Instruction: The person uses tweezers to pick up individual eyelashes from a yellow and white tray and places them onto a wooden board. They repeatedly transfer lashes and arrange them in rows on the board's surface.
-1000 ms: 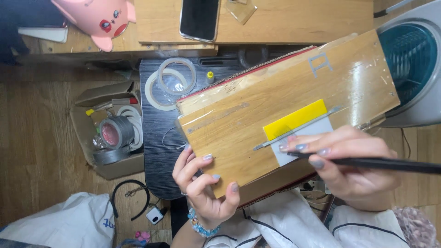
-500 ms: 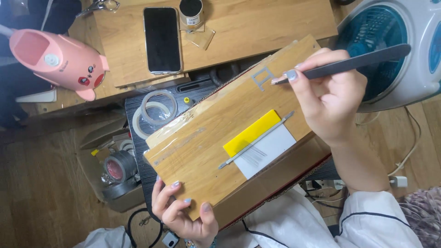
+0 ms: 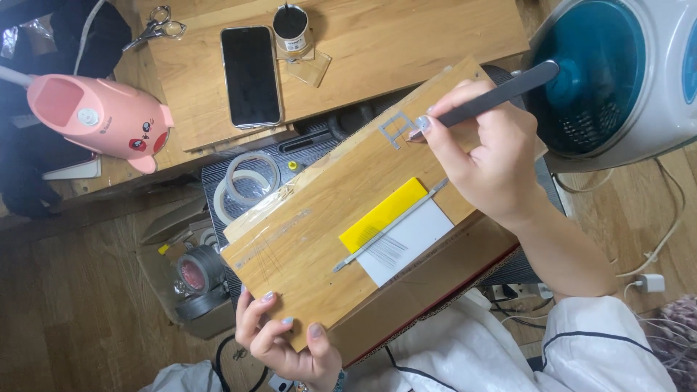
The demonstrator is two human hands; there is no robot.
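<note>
- Left hand (image 3: 287, 341): at the near corner of the wooden board (image 3: 319, 232), fingers curled over its edge and gripping it from below.
- Wooden board: a tilted rectangular panel resting across the person's lap, its long axis running from the near left to the far right; a cardboard-coloured layer shows under its near edge.
- Yellow card (image 3: 381, 214) and white card (image 3: 406, 243): lying flat near the middle of the board, touching each other, the white one on the side nearer the person.
- Thin metal tool (image 3: 388, 229): lying along the seam between the two cards, loose on the board.
- Right hand (image 3: 486, 152): over the far right part of the board, closed around a dark tweezer-like tool (image 3: 501, 94) whose tip meets the board surface.
- Small grey outline mark (image 3: 396, 129): on the board, just beside that tool tip.
- Rolls of tape (image 3: 247, 181): just beyond the board's left edge, on a dark surface.
- Smartphone (image 3: 250, 76) and small dark-lidded jar (image 3: 292, 29): on the wooden table (image 3: 406, 36) beyond the board.
- Pink pig-shaped device (image 3: 98, 116): well to the left of the board.
- White appliance with a teal basin (image 3: 610, 72): beyond the board's far right corner.
</note>
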